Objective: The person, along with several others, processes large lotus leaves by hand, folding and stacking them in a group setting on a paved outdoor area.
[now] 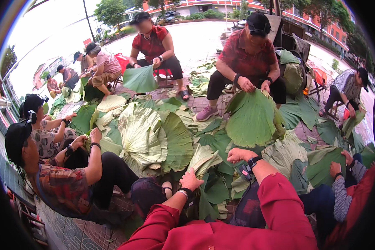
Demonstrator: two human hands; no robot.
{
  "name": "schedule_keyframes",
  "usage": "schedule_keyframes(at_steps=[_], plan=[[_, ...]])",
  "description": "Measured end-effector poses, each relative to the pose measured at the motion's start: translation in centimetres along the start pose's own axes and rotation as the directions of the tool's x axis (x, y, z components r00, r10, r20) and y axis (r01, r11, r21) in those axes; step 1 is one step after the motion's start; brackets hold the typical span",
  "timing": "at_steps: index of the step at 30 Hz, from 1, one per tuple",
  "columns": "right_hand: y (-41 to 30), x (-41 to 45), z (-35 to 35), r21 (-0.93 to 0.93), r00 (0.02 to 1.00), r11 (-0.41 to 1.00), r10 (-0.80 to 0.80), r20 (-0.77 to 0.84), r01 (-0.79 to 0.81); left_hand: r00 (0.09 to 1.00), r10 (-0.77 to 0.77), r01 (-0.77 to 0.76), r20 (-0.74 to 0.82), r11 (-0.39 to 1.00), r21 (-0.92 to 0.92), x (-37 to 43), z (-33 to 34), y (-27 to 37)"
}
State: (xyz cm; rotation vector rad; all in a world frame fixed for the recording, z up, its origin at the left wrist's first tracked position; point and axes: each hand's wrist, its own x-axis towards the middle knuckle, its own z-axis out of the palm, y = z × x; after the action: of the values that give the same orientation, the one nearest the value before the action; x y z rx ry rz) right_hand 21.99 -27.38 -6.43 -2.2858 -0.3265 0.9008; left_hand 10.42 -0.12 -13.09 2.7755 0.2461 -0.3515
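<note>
Low over the heap, my left hand [190, 180] is at the lower end of a pale folded lotus leaf [203, 161]. Its index finger points up along the leaf and its thumb stands out to the right; whether it grips the leaf is hidden by the back of the hand. My right hand [242, 154] hovers above the leaves with fingers curled in, and nothing shows in it. Dark green lotus leaves [214, 189] hang and lie between my knees. A pale, wrinkled stack of leaves [142, 137] lies ahead to the left.
Across the heap, a seated person [248, 59] holds a large green leaf bundle [251, 120]. Another person [153, 47] holds up a single leaf [140, 78]. A person [62, 175] sits close on my left; a person's hands [336, 168] hold leaves close on my right.
</note>
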Motion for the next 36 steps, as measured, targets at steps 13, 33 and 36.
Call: schedule_keyframes(at_steps=[13, 33, 36], plan=[[-0.6, -1.2, 0.1, -0.006, 0.999, 0.999, 0.037, -0.039, -0.037, 0.999, 0.006, -0.005, 0.033, 1.000, -0.022, -0.1, -0.1, -0.2], [-1.2, -0.9, -0.3, 0.073, 0.994, 0.992, 0.104, -0.028, -0.102, 1.000, 0.002, -0.002, 0.000, 0.999, -0.040, -1.0, -0.2, 0.5], [-1.5, -0.6, -0.2, 0.072, 0.997, 0.994, 0.081, -0.009, -0.080, 1.000, 0.009, -0.009, 0.000, 1.000, -0.023, -1.1, -0.3, 0.5]])
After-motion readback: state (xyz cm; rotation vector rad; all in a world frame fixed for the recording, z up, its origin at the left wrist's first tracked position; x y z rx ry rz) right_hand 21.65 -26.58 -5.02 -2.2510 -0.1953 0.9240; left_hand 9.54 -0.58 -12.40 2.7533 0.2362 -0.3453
